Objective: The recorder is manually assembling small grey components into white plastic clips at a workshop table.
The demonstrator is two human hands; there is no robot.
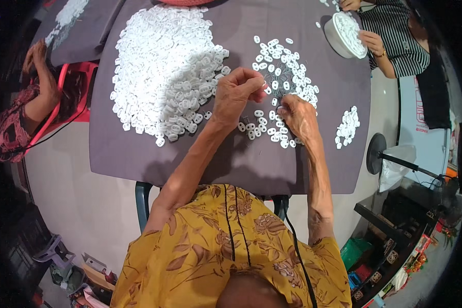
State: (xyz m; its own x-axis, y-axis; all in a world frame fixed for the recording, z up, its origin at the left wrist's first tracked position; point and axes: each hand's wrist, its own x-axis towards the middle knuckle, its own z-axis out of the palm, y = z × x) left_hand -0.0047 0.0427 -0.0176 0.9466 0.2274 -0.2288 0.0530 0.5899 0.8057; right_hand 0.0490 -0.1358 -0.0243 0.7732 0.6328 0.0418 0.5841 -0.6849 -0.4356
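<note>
My left hand (pixel 236 92) hovers over the grey board (pixel 138 149) with its fingertips pinched on one small white plastic piece. My right hand (pixel 296 114) rests on the board beside it, fingers curled among scattered white pieces (pixel 285 69); whether it holds one is hidden. A big heap of the same white oval pieces (pixel 164 77) lies to the left of my left hand. A small separate cluster of pieces (pixel 347 126) sits to the right of my right hand.
A person in a striped top at the far right holds a white bowl (pixel 344 33) full of pieces. Another person (pixel 25 108) sits at the left by a red chair (pixel 72 92). A fan stand (pixel 395 161) and cluttered shelves are at lower right.
</note>
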